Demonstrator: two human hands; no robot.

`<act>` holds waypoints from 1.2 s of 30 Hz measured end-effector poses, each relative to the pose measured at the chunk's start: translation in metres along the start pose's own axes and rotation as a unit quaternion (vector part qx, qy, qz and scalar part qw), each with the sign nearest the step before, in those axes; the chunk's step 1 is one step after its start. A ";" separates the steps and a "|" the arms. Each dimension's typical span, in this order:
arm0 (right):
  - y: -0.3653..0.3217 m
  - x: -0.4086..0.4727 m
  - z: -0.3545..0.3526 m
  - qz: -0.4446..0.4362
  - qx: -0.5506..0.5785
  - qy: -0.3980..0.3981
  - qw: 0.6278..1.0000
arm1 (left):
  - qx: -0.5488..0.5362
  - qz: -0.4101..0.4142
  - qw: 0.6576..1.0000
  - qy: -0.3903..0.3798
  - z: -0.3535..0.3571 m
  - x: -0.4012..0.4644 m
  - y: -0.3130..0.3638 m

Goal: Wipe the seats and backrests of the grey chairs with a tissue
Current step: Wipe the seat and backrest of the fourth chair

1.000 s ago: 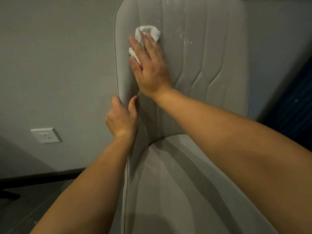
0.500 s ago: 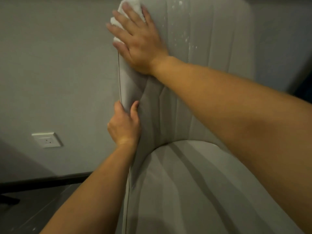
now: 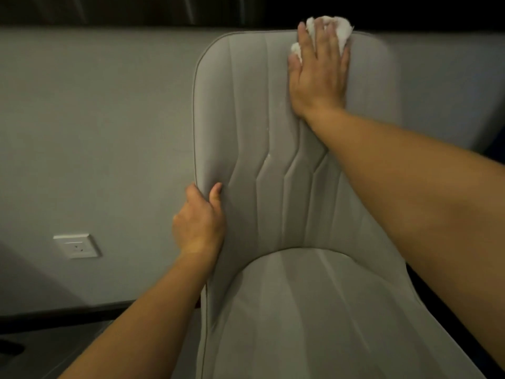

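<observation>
Dim room with grey wall (image 3: 95, 132), white wall socket (image 3: 77, 245), grey chair (image 3: 273, 160) with ribbed backrest, white tissue (image 3: 340, 28) at backrest's top edge under flat, straight-fingered right hand (image 3: 318, 75), left hand (image 3: 198, 222) gripping backrest's left edge.

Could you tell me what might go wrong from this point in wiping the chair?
The tissue is bunched at the backrest's top edge under the flat right hand, so it could slip over the back. White specks remain along a middle seam and may be missed. The left hand grips only one side edge, so the chair might twist.
</observation>
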State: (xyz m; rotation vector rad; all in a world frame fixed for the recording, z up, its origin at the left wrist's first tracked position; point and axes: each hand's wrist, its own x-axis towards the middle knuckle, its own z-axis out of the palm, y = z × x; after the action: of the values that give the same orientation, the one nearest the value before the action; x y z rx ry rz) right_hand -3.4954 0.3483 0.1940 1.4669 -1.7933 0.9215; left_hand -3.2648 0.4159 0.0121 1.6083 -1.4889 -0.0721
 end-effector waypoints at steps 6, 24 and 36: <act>0.004 0.001 0.006 -0.012 0.003 0.009 1.000 | -0.131 -0.055 0.990 -0.005 -0.029 0.083 0.056; -0.008 0.003 0.011 0.013 0.064 0.043 0.997 | -0.025 0.056 0.995 0.072 -0.027 0.166 0.110; -0.041 -0.042 0.033 -0.284 0.004 0.080 0.955 | -0.027 0.052 0.996 0.073 -0.023 0.169 0.111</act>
State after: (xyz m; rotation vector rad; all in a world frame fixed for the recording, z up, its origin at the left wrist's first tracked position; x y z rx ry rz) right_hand -3.4489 0.3382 0.1465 1.7252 -1.1486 0.7180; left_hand -3.2903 0.3073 0.1818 1.4578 -1.4419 0.0625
